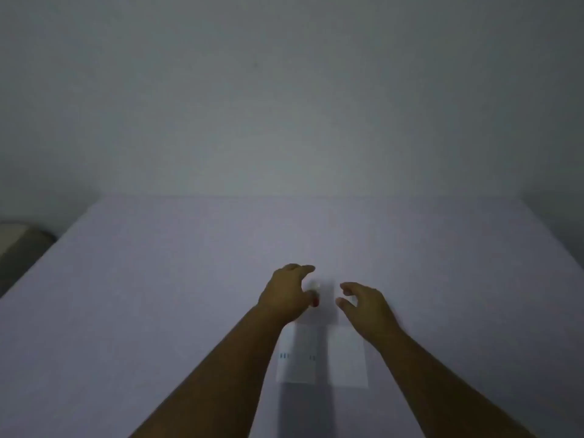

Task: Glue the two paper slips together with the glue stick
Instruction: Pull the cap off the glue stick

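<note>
Here the glue stick (315, 294), a small blurred white tube with a red base, stands on the pale table (158, 279) just beyond two white paper slips (298, 354) lying side by side. The left hand (286, 294) curls beside it, fingers apart, contact unclear. The right hand (363, 306) hovers open to its right.

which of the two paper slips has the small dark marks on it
The left paper slip, partly under the left forearm, has small dark marks across its middle. The right paper slip beside it looks plain white.
</note>
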Available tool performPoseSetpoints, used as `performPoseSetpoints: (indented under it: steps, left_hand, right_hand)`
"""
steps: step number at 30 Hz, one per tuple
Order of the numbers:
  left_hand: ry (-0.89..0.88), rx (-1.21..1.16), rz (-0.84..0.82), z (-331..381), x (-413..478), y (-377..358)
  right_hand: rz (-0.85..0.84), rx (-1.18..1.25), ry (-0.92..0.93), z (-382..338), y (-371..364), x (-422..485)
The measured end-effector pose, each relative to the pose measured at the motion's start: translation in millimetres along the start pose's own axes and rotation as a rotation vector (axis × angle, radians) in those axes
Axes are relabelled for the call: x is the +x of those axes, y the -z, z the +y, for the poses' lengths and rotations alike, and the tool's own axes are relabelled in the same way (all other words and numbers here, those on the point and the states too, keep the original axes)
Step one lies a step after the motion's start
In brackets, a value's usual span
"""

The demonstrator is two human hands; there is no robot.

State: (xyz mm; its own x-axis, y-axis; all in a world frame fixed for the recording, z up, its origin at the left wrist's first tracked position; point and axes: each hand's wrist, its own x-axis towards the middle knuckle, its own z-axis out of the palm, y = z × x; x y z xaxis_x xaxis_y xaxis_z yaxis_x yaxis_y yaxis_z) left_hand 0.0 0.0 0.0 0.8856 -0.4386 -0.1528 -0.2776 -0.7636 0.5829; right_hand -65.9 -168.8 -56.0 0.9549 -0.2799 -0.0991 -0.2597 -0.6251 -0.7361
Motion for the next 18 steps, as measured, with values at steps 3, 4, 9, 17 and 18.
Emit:
performPoseSetpoints:
  steps: [3, 4, 9, 17, 18]
  left_hand:
    - [0.031, -0.088, -0.016, -7, 8, -13]
    - [0.045, -0.111, -0.013, -11, 9, -17]
    - [0.041, -0.271, 0.010, -18, 18, -26]
    - [0.052, -0.335, 0.069, -23, 26, -24]
    - [0.063, -0.349, 0.071, -24, 27, -23]
  right_hand:
    - [-0.011, 0.021, -0.016, 9, -11, 8]
    - [-0.024, 0.021, -0.026, 10, -12, 9]
    - [-0.092, 0.007, 0.001, 15, -26, 23]
    - [-0.134, 0.064, 0.037, 9, -38, 33]
    - [-0.141, 0.078, 0.032, 8, -37, 34]
